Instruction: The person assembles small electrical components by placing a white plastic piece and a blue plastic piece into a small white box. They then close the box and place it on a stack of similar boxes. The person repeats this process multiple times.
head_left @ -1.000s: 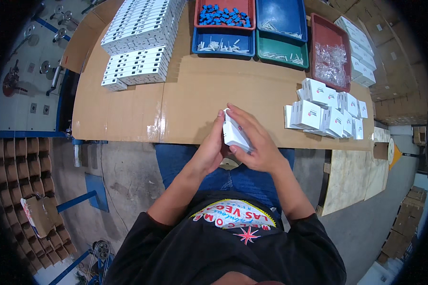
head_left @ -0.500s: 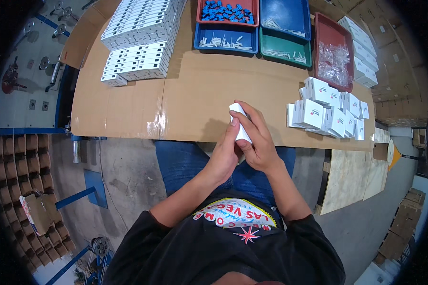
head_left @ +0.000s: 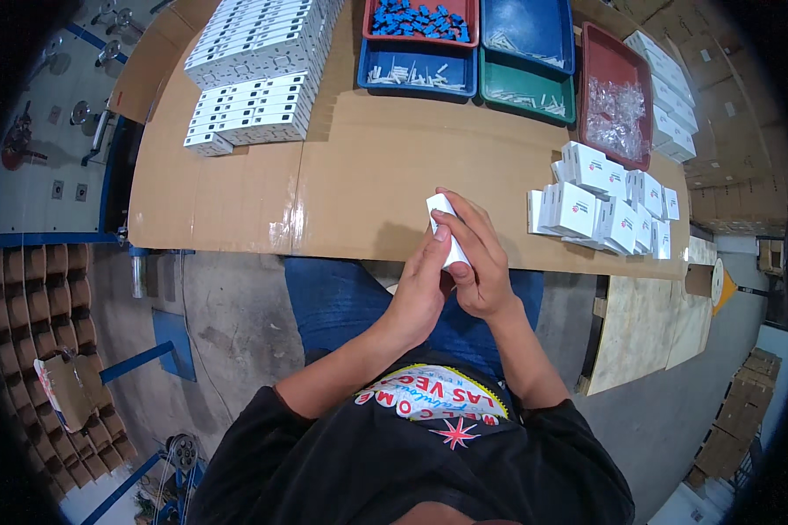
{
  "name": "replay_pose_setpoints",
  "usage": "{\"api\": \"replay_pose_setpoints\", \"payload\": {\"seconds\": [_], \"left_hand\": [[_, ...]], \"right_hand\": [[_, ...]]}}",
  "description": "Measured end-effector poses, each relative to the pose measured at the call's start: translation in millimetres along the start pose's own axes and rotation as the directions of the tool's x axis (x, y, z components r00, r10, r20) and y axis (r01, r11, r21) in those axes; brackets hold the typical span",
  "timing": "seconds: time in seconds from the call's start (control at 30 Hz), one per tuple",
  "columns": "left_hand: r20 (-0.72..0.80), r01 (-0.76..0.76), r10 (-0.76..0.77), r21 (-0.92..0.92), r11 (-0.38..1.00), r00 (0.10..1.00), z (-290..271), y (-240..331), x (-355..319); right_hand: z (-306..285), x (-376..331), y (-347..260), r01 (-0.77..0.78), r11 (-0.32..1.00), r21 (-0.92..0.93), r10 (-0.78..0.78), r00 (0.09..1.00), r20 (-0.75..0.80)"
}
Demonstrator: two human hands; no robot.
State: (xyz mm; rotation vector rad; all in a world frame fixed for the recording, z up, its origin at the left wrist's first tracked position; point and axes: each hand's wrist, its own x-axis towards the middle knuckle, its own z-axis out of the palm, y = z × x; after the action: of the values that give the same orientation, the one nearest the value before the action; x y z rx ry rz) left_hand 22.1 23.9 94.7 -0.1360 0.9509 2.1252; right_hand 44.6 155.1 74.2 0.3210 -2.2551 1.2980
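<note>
A small white box [head_left: 455,255] is held upright between my two hands, just above the table's near edge. My left hand [head_left: 421,292] grips it from the left, thumb along its side. My right hand [head_left: 484,269] wraps over its right side, with fingers reaching round the far end. Part of the box is hidden behind the fingers. To the right lies a pile of similar small white boxes [head_left: 578,208] with a printed mark on them.
Cardboard covers the table [head_left: 236,197]. White boxes are stacked high [head_left: 263,114] at the far left. At the back stand a red tray of blue pieces [head_left: 420,22], a blue tray [head_left: 411,86], a green tray [head_left: 525,107] and a red tray of clear plastic pieces [head_left: 617,118].
Both hands and the box have shifted very slightly to the right, and the box is turned a little. The grip stays on it.
</note>
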Motion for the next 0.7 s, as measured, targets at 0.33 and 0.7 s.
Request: {"api": "replay_pose_setpoints", "payload": {"seconds": [0.33, 0.7], "left_hand": [[-0.016, -0.011, 0.01, -0.054, 0.998, 1.0, 2, -9, -3], [0.024, 0.18, -0.182, 0.074, 0.981, 0.983, -11, 36, 10]], "right_hand": [[-13, 2, -4, -0.056, 0.997, 0.06, 0.051, 0.995, 0.088], [-36, 13, -2, 0.012, 0.983, -0.181, 0.04, 0.959, 0.28]]}}
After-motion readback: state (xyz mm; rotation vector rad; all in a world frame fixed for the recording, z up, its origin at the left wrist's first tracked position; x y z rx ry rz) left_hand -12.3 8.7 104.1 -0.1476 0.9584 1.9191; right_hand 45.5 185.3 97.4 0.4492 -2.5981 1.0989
